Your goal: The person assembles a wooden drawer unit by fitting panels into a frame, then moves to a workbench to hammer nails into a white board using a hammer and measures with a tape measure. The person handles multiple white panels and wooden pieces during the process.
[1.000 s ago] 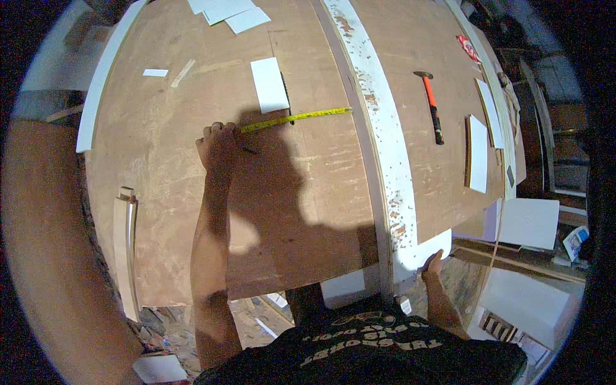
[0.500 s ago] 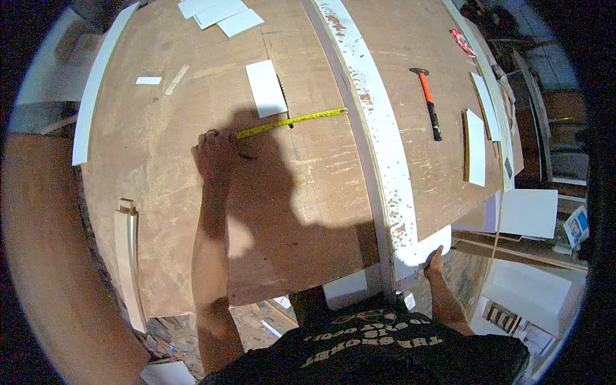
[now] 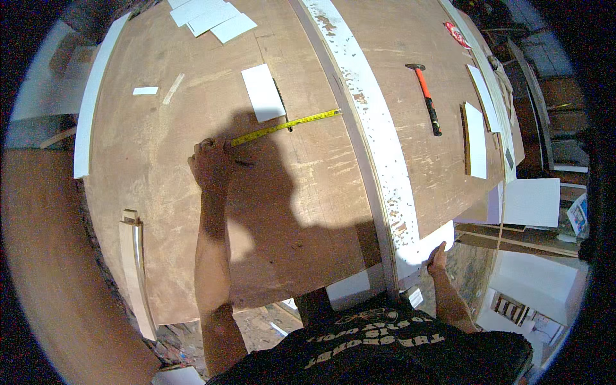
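Observation:
My left hand [image 3: 212, 165] is closed round a tape measure, its case mostly hidden in the fingers. The yellow blade of the tape measure [image 3: 285, 127] stretches right, over the brown plywood sheet [image 3: 314, 186], and ends beside a long white strip with chipped edges [image 3: 369, 96]. At the near right, my right hand [image 3: 437, 260] grips the edge of a small white board [image 3: 441, 239] by the strip's near end. A white rectangular piece [image 3: 263, 92] lies just beyond the blade, with a thin dark tool [image 3: 279, 96], partly covered, along its right edge.
An orange-and-black hammer [image 3: 425, 96] lies right of the strip, near white pieces [image 3: 475, 141] and a red packet [image 3: 457, 34]. More white pieces [image 3: 212, 18] lie at the far left. Narrow wood strips [image 3: 133, 269] rest by the left edge. Scraps cover the floor below.
The view has shifted slightly, moving the whole scene a little. Both hands keep their holds, and the tape measure stays extended toward the white strip.

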Motion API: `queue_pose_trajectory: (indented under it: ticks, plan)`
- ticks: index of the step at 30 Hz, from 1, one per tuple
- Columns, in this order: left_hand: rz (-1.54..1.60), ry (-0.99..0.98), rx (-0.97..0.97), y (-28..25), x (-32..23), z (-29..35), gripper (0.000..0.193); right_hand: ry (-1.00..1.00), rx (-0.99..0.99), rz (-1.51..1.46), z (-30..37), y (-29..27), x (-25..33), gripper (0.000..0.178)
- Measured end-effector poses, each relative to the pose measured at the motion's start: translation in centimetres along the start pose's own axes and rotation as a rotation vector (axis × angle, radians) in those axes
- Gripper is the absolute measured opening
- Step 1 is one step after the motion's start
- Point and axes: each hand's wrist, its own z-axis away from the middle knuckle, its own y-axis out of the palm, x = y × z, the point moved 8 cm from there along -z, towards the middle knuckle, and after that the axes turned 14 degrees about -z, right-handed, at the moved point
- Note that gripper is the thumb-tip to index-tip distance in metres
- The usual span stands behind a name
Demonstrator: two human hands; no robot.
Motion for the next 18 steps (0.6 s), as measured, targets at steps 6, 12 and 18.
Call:
queue_pose_trajectory:
  ticks: [6, 12, 18]
  plan:
    - [-0.016, 0.003, -0.022, -0.1, 0.1, -0.1, 0.026, 0.052, -0.112, -0.016, 0.5, 0.0, -0.1, 0.063]
    - [-0.023, 0.000, -0.010, -0.5, 0.1, -0.1, 0.030, 0.051, -0.133, 0.041, -1.0, -1.6, -0.7, 0.060]
    - [0.007, 0.007, -0.038, -0.7, 0.2, 0.0, 0.031, 0.048, -0.064, -0.005, -1.8, -1.5, -1.6, 0.055]
